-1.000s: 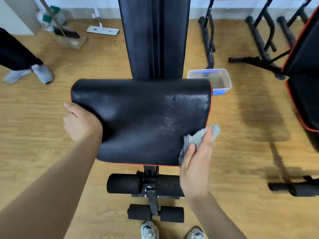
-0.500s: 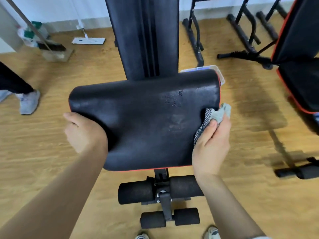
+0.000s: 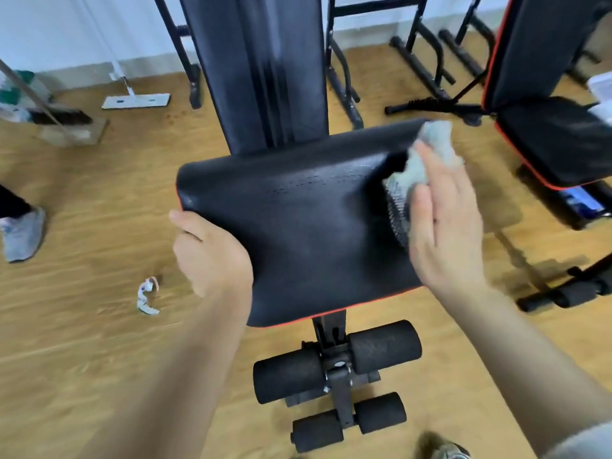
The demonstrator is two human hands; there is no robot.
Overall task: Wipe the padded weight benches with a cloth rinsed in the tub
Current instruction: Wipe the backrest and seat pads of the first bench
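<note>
Two hands are being used on a black seat pad (image 3: 314, 233) with a red lower edge, which is filling the middle of the frame in the head view. The pad's left edge is being gripped by the left hand (image 3: 212, 256): the thumb is being laid along the top of the edge, while the fingers are being curled under it, out of sight. At the pad's upper right corner a grey cloth (image 3: 430, 150) is being pressed against the padding by the right hand (image 3: 443, 226). Its fingers are being held nearly straight over the bunched fabric, and the thumb is lying on a mesh-patterned part of the cloth lower down. Motion blur is making the exact hold hard to read. Part of the cloth is sticking out beyond the fingertips, over the pad's far corner.

Behind the pad, the long black backrest (image 3: 261, 71) is being seen running to the top of the frame. Below the pad, four black foam rollers (image 3: 384, 346) are being carried on the bench's post. A second bench (image 3: 556, 140), black with red piping, is being shown at the right edge. On the wooden floor (image 3: 82, 342), a flat mop (image 3: 135, 101) is lying at upper left, a crumpled scrap of paper (image 3: 147, 296) is lying left of the left hand, and another person's grey shoe (image 3: 23, 233) is being cut off by the left edge.
</note>
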